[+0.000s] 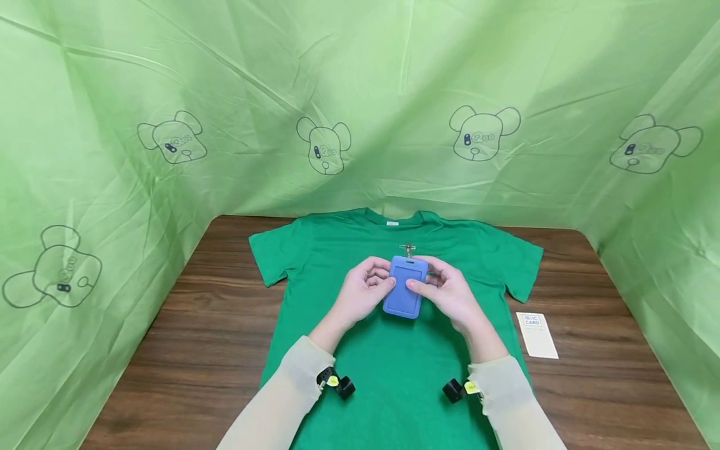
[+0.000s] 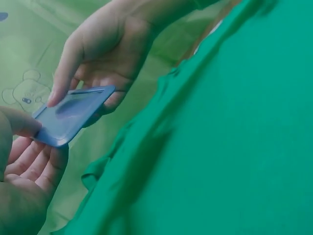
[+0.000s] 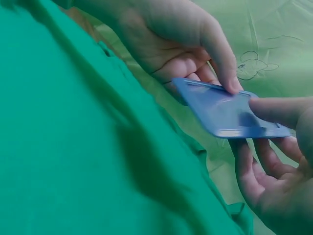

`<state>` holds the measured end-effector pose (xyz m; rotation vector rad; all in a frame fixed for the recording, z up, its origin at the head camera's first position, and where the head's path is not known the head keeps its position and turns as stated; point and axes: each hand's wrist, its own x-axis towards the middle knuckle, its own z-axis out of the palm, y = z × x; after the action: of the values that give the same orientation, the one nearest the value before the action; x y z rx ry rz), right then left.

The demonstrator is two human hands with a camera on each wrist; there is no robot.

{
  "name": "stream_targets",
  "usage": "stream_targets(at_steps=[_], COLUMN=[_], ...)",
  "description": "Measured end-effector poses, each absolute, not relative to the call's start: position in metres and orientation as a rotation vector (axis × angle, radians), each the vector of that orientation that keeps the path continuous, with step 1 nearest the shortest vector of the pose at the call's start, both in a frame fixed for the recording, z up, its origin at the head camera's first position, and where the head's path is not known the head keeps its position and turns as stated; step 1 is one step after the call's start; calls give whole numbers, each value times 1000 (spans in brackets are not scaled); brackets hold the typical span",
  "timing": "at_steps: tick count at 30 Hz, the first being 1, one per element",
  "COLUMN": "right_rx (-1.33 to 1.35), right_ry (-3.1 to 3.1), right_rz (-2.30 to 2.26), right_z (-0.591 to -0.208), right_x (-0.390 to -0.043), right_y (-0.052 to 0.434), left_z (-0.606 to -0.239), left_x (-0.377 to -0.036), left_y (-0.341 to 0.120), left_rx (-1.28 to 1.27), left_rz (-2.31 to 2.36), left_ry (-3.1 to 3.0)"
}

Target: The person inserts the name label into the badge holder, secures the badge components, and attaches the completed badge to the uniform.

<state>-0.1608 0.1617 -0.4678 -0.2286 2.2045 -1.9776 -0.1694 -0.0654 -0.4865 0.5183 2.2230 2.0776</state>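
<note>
A blue badge holder (image 1: 404,290) with a raised frame is held up over a green T-shirt (image 1: 388,369). At its top, a metal clip (image 1: 407,249) sticks out past the slot. My left hand (image 1: 368,287) pinches the holder's left edge, thumb on the front and fingers behind. On the other edge, my right hand (image 1: 444,289) grips it, its thumb lying farther in across the front. Both wrist views show the holder tilted between the two hands, with the fingers curled beneath it. No card shows inside the frame.
A white card (image 1: 537,335) printed "ID/IC CARD" lies right of the shirt on the brown wooden table (image 1: 607,356). The shirt is spread flat, collar at the far side. Green curtains (image 1: 360,75) with bear-head drawings stand behind and on both sides.
</note>
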Motion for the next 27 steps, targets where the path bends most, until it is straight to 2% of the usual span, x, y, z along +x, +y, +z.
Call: stream_targets(at_steps=[27], right_rx=[-157], right_ry=[2445], right_rz=[-2261], right_z=[-458], right_x=[-159], right_y=[153], left_z=[-481], left_x=[-162], left_y=[-64], left_rx=[852], left_rz=[1779], left_ry=[2537])
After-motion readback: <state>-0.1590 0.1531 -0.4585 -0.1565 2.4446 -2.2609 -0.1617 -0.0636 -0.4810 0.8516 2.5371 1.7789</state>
